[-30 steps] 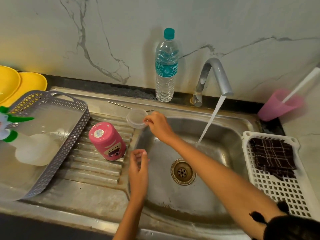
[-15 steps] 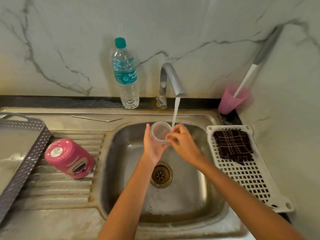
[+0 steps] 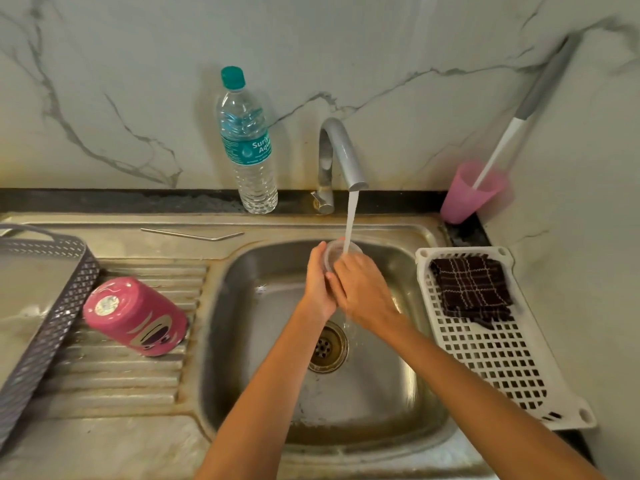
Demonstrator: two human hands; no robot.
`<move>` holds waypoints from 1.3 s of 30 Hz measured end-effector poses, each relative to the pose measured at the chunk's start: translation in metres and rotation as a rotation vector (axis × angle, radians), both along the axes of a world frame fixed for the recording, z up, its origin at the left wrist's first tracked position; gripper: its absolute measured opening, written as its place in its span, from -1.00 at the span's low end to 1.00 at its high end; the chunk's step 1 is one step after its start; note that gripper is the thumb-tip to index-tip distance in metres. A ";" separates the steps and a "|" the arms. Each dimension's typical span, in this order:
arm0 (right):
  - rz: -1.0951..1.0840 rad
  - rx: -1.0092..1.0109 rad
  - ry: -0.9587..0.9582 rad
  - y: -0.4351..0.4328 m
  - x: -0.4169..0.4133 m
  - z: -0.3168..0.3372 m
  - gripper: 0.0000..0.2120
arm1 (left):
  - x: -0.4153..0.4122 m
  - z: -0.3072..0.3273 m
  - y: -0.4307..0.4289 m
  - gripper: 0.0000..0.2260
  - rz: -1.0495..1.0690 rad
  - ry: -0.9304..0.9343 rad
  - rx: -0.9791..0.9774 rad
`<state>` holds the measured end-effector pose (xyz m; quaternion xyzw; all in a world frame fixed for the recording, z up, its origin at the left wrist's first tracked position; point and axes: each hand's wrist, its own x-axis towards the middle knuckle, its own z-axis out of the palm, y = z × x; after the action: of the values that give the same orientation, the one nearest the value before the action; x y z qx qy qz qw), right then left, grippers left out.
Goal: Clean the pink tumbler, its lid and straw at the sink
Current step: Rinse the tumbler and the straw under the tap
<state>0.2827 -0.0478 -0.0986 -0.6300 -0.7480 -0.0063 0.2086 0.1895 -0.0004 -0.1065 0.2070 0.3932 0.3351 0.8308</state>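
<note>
The pink tumbler [image 3: 133, 317] stands upside down on the ribbed drainboard, left of the sink basin [image 3: 263, 341]. A bent metal straw [image 3: 194, 234] lies on the steel ledge behind the drainboard. The clear round lid [image 3: 337, 249] is over the basin, right under the running water from the tap [image 3: 341, 154]. My left hand [image 3: 318, 282] grips the lid's left side. My right hand [image 3: 363, 289] holds it from the front and right, covering most of it.
A water bottle [image 3: 247, 143] stands by the wall left of the tap. A pink cup with a brush [image 3: 467, 192] sits in the back right corner. A white rack [image 3: 512, 358] with a dark checked cloth [image 3: 471, 285] lies right of the basin, a grey basket [image 3: 45, 323] at far left.
My right hand took the lid from the drainboard edge and carried it to the tap. Both hands now hold it under the stream, closer together than half a second ago.
</note>
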 end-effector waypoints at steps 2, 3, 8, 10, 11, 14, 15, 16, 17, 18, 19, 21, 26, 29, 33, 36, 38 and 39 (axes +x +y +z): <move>0.001 -0.017 0.093 0.000 -0.002 -0.004 -0.79 | 0.000 -0.003 0.000 -0.43 0.006 -0.001 -0.029; 0.009 -0.037 0.124 0.001 -0.003 -0.005 -0.80 | -0.001 -0.006 0.000 -0.42 0.011 -0.025 -0.037; -0.091 -0.216 0.696 0.008 -0.004 0.010 -0.77 | -0.005 -0.008 -0.005 -0.47 0.030 -0.040 -0.021; -0.356 -0.351 1.120 0.021 -0.008 0.023 -0.74 | -0.006 -0.011 -0.009 -0.48 0.086 0.053 -0.005; -0.498 -0.440 1.253 0.027 -0.008 0.026 -0.74 | -0.006 -0.012 -0.010 -0.46 0.111 0.091 0.023; -0.723 -0.604 1.367 0.040 -0.003 0.022 -0.70 | -0.002 -0.010 -0.010 -0.45 0.096 0.177 0.134; -0.757 -0.607 1.360 0.041 -0.003 0.020 -0.66 | 0.000 -0.007 -0.010 -0.48 0.087 0.221 0.156; -0.773 -0.582 1.307 0.042 -0.003 0.017 -0.63 | 0.003 -0.005 -0.009 -0.52 0.103 0.264 0.154; -0.761 -0.519 1.218 0.042 -0.006 0.011 -0.61 | 0.006 -0.003 -0.007 -0.56 0.133 0.312 0.123; -0.717 -0.428 1.110 0.039 -0.010 0.006 -0.61 | 0.009 -0.001 -0.005 -0.59 0.164 0.347 0.084; -0.650 -0.324 0.998 0.034 -0.016 0.002 -0.64 | 0.012 0.001 -0.002 -0.61 0.186 0.367 0.048; -0.504 -0.146 0.806 0.023 -0.025 -0.005 -0.71 | 0.016 0.005 0.002 -0.60 0.207 0.371 0.016; -0.342 -0.139 0.563 0.027 -0.015 0.002 -0.77 | 0.009 0.007 0.003 -0.71 0.086 0.385 0.080; -0.569 -0.407 0.844 0.043 -0.007 0.007 -0.75 | 0.009 0.014 0.004 -0.65 0.035 0.545 0.128; -0.742 -0.607 1.548 0.047 -0.009 0.017 -0.84 | 0.012 0.017 0.001 -0.72 0.262 0.537 0.020; -0.674 -0.654 1.700 0.041 -0.015 0.023 -0.83 | 0.009 0.015 -0.002 -0.68 0.385 0.367 -0.042; -0.659 -0.557 1.403 0.039 -0.016 0.022 -0.77 | 0.008 0.015 -0.003 -0.73 0.329 0.399 -0.017; -0.636 -0.481 1.171 0.039 -0.013 0.020 -0.73 | 0.008 0.016 -0.001 -0.73 0.283 0.444 0.005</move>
<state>0.2700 -0.0092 -0.0789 -0.7464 -0.2735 0.4382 0.4197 0.1971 -0.0019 -0.0909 0.2203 0.5902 0.3954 0.6685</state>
